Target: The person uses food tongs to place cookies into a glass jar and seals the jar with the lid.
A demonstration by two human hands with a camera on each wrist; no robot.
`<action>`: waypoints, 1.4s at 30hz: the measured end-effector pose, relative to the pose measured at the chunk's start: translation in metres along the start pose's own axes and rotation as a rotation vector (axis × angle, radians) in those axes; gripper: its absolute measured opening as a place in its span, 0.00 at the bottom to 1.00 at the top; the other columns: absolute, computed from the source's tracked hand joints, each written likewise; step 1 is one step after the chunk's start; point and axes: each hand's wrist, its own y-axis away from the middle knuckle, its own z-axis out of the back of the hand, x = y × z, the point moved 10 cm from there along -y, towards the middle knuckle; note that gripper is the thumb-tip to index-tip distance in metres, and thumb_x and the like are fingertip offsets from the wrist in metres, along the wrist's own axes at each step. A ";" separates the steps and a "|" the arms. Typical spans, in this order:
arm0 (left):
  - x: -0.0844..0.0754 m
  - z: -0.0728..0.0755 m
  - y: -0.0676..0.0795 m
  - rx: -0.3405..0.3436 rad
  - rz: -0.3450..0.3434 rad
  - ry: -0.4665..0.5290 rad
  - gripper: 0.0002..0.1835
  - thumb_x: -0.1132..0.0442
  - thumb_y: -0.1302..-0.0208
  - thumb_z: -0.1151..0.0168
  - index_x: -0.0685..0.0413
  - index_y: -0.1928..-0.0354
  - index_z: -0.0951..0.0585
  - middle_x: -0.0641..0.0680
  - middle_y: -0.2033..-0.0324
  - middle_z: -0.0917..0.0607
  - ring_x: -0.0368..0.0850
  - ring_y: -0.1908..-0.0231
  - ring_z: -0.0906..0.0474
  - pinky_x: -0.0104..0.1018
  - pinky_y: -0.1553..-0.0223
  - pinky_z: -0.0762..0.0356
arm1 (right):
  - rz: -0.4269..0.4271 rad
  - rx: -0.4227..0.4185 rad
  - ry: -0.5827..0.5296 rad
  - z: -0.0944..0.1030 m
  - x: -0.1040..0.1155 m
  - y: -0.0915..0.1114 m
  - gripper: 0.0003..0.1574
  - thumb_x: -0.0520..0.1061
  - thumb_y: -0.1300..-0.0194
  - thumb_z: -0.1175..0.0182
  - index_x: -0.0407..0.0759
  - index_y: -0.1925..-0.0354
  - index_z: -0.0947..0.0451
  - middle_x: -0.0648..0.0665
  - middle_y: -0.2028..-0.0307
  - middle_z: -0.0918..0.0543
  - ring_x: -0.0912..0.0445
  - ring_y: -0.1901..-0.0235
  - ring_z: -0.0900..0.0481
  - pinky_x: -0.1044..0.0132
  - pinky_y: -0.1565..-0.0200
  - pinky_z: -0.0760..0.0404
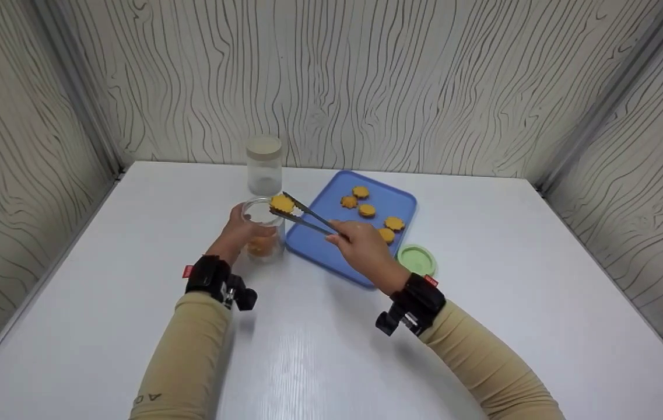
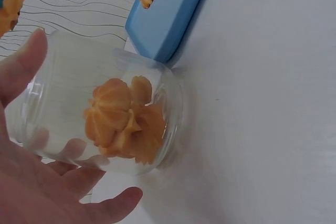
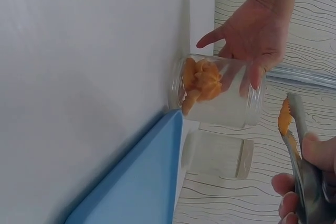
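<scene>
The jar (image 2: 68,87) is grasped by the left hand (image 1: 237,234); cookies (image 2: 107,111) are held inside it. Tongs (image 3: 314,195) are gripped by the right hand (image 1: 366,251), a cookie (image 1: 282,203) pinched just above the jar's mouth. Right of the jar, loose cookies (image 1: 367,210) are spread on the tray (image 1: 325,248).

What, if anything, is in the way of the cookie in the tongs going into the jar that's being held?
Nothing that I can see. The cookie, pinched in the tongs, is close to the jar's uncovered opening. The left hand holds the jar without blocking that opening.
</scene>
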 end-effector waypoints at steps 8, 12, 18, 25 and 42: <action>0.001 0.000 -0.002 0.005 0.007 -0.004 0.54 0.67 0.44 0.31 0.52 0.24 0.57 0.64 0.26 0.53 0.58 0.28 0.55 0.52 0.29 0.59 | 0.004 0.010 0.038 -0.010 0.009 -0.009 0.22 0.43 0.32 0.40 0.29 0.45 0.22 0.34 0.56 0.16 0.45 0.59 0.17 0.54 0.58 0.19; 0.000 0.000 -0.001 0.006 0.021 -0.022 0.54 0.66 0.43 0.31 0.52 0.24 0.58 0.62 0.26 0.53 0.57 0.27 0.57 0.51 0.29 0.59 | -0.013 0.022 0.042 -0.016 0.012 -0.014 0.22 0.44 0.32 0.40 0.31 0.45 0.22 0.35 0.55 0.15 0.46 0.59 0.17 0.55 0.58 0.18; 0.002 0.000 -0.002 -0.017 0.036 -0.026 0.54 0.66 0.43 0.31 0.52 0.24 0.58 0.60 0.26 0.50 0.55 0.27 0.56 0.49 0.29 0.58 | -0.034 0.049 0.074 -0.026 0.014 -0.018 0.23 0.46 0.31 0.40 0.33 0.44 0.22 0.37 0.56 0.15 0.48 0.61 0.17 0.56 0.62 0.18; 0.000 -0.001 -0.001 0.000 -0.001 0.019 0.53 0.67 0.44 0.31 0.53 0.25 0.57 0.61 0.27 0.49 0.55 0.28 0.55 0.48 0.29 0.60 | -0.073 0.048 0.051 -0.028 0.008 -0.017 0.24 0.47 0.31 0.40 0.33 0.43 0.23 0.38 0.59 0.15 0.53 0.70 0.22 0.62 0.68 0.21; -0.002 0.001 0.002 -0.001 -0.006 -0.013 0.54 0.66 0.46 0.30 0.53 0.24 0.55 0.62 0.27 0.48 0.59 0.28 0.54 0.58 0.31 0.58 | -0.097 0.004 -0.069 -0.008 -0.018 0.003 0.23 0.43 0.32 0.40 0.30 0.43 0.23 0.39 0.64 0.16 0.54 0.74 0.29 0.61 0.69 0.28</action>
